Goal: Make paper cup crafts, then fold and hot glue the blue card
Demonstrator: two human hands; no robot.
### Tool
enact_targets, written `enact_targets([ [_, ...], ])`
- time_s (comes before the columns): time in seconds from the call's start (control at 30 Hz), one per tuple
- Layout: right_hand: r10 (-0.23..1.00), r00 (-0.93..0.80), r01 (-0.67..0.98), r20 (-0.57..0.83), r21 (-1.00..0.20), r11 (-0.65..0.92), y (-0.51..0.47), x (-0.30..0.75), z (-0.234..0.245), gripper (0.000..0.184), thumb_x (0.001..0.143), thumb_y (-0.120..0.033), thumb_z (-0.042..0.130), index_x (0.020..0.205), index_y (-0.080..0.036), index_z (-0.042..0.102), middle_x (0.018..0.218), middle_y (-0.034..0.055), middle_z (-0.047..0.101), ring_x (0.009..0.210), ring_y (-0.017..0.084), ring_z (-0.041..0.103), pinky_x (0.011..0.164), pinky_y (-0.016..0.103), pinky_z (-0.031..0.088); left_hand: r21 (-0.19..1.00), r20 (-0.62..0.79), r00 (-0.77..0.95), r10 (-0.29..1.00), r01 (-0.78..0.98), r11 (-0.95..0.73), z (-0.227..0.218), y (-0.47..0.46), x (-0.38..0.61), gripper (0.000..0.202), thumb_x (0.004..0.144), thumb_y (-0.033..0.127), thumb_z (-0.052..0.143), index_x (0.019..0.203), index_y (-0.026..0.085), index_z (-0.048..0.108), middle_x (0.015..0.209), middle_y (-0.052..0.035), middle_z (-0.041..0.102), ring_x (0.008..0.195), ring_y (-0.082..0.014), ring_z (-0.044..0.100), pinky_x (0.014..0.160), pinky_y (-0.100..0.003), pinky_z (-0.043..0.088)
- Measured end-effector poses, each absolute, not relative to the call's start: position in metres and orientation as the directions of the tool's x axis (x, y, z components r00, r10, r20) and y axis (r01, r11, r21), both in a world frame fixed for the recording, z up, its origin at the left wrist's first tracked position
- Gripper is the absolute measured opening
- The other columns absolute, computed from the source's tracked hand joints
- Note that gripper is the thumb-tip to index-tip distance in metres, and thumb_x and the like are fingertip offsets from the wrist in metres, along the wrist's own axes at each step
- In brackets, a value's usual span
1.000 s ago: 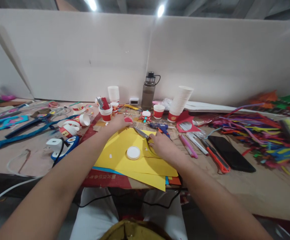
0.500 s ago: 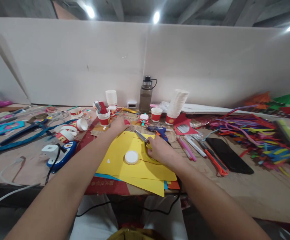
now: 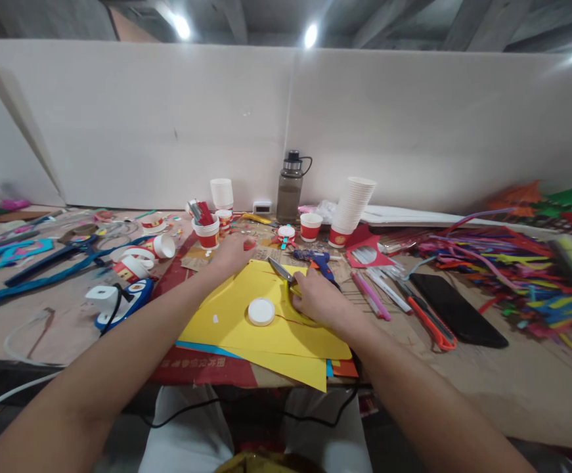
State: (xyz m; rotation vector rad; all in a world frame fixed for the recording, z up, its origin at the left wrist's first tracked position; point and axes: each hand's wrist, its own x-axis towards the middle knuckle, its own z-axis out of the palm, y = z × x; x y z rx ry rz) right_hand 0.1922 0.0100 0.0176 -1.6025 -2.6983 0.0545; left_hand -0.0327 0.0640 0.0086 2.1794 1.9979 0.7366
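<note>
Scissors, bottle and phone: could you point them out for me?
Scissors (image 3: 280, 269): head view, on the blades.
Bottle (image 3: 289, 197): head view, on its see-through body.
Phone (image 3: 456, 309): head view, on its black face.

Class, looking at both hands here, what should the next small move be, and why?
Probably the left hand should bring the small red piece beside its fingers toward the scissors: the right hand holds them over the yellow paper, and the piece lies apart from them.

Scissors (image 3: 282, 271) partly hidden from view
</note>
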Motion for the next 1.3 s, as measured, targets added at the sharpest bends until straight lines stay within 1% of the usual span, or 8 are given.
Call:
enact_targets([
  [0.1, 0.873, -0.488, 0.872, -0.008, -0.054, 0.487, 0.011, 0.193, 0.016, 0.036, 0.080, -0.026, 0.049, 0.111, -0.011, 0.055, 0.103, 0.0179, 0.057, 0.088, 0.024, 0.059, 0.075, 0.031, 0.043, 0.463, 0.227, 0.164, 0.960, 0.849, -0.254, 0.018, 0.042, -0.029, 0.028, 0.083, 0.039, 0.051, 0.085, 0.017, 0.068, 0.086, -0.0059, 0.068, 0.079, -0.0189, 0.061, 0.074, -0.030, 0.045],
  [0.17, 0.872, -0.490, 0.870, -0.013, -0.063, 0.488, 0.011, 0.192, 0.016, 0.036, 0.079, -0.026, 0.049, 0.112, -0.011, 0.055, 0.104, 0.0176, 0.056, 0.089, 0.024, 0.059, 0.076, 0.031, 0.043, 0.557, 0.105, 0.389, 0.915, 0.739, -0.378, 0.022, 0.030, -0.028, 0.033, 0.079, 0.044, 0.057, 0.097, 0.018, 0.065, 0.093, -0.0052, 0.068, 0.081, -0.0173, 0.061, 0.071, -0.027, 0.046],
  [0.3, 0.879, -0.476, 0.878, -0.028, -0.065, 0.474, 0.012, 0.191, 0.016, 0.036, 0.079, -0.027, 0.050, 0.111, -0.011, 0.055, 0.105, 0.0174, 0.056, 0.092, 0.025, 0.058, 0.077, 0.030, 0.043, 0.567, -0.052, 0.725, 0.687, 0.587, -0.577, 0.024, 0.015, -0.028, 0.070, 0.059, 0.051, 0.074, 0.121, 0.025, 0.055, 0.118, -0.0066, 0.057, 0.107, -0.0237, 0.053, 0.091, -0.032, 0.040],
  [0.57, 0.873, -0.488, 0.871, -0.015, -0.062, 0.487, 0.014, 0.193, 0.011, 0.034, 0.080, -0.029, 0.050, 0.109, -0.011, 0.056, 0.103, 0.0171, 0.056, 0.094, 0.025, 0.057, 0.079, 0.031, 0.042, 0.541, -0.116, 0.810, 0.575, 0.537, -0.647, 0.027, 0.006, -0.028, 0.075, 0.055, 0.042, 0.079, 0.122, 0.026, 0.050, 0.121, -0.0070, 0.048, 0.116, -0.0265, 0.044, 0.100, -0.036, 0.033],
  [0.87, 0.870, -0.493, 0.868, 0.002, -0.055, 0.493, 0.011, 0.192, 0.014, 0.034, 0.080, -0.029, 0.049, 0.109, -0.011, 0.055, 0.103, 0.0170, 0.057, 0.091, 0.025, 0.059, 0.077, 0.031, 0.043, 0.546, -0.056, 0.690, 0.722, 0.626, -0.556, 0.031, 0.014, -0.039, 0.052, 0.063, 0.041, 0.073, 0.108, 0.021, 0.058, 0.105, -0.0038, 0.059, 0.094, -0.0197, 0.055, 0.081, -0.028, 0.042],
  [1.03, 0.867, -0.499, 0.866, -0.010, -0.033, 0.498, 0.012, 0.193, 0.014, 0.032, 0.081, -0.028, 0.048, 0.107, -0.011, 0.056, 0.102, 0.0178, 0.057, 0.088, 0.025, 0.059, 0.075, 0.032, 0.043, 0.630, 0.185, 0.260, 0.948, 0.709, -0.318, 0.026, 0.054, -0.053, 0.050, 0.065, 0.044, 0.070, 0.105, 0.017, 0.058, 0.100, -0.0055, 0.064, 0.086, -0.0186, 0.059, 0.075, -0.028, 0.045],
  [1.13, 0.864, -0.503, 0.864, -0.009, -0.026, 0.502, 0.012, 0.194, 0.013, 0.033, 0.081, -0.029, 0.049, 0.108, -0.011, 0.055, 0.104, 0.0180, 0.056, 0.090, 0.025, 0.058, 0.077, 0.032, 0.042, 0.545, 0.241, -0.042, 0.970, 0.832, -0.099, 0.017, 0.080, -0.053, 0.047, 0.061, 0.047, 0.072, 0.094, 0.015, 0.061, 0.096, -0.0079, 0.066, 0.083, -0.0213, 0.060, 0.071, -0.030, 0.045],
  [1.3, 0.875, -0.483, 0.876, -0.024, -0.016, 0.483, 0.010, 0.192, 0.017, 0.035, 0.081, -0.030, 0.048, 0.108, -0.010, 0.056, 0.105, 0.0192, 0.056, 0.087, 0.026, 0.059, 0.072, 0.033, 0.044, 0.422, 0.247, -0.171, 0.954, 0.905, 0.053, 0.006, 0.104, -0.045, 0.047, 0.062, 0.043, 0.070, 0.101, 0.017, 0.062, 0.102, -0.0108, 0.067, 0.091, -0.0265, 0.062, 0.074, -0.032, 0.046],
])
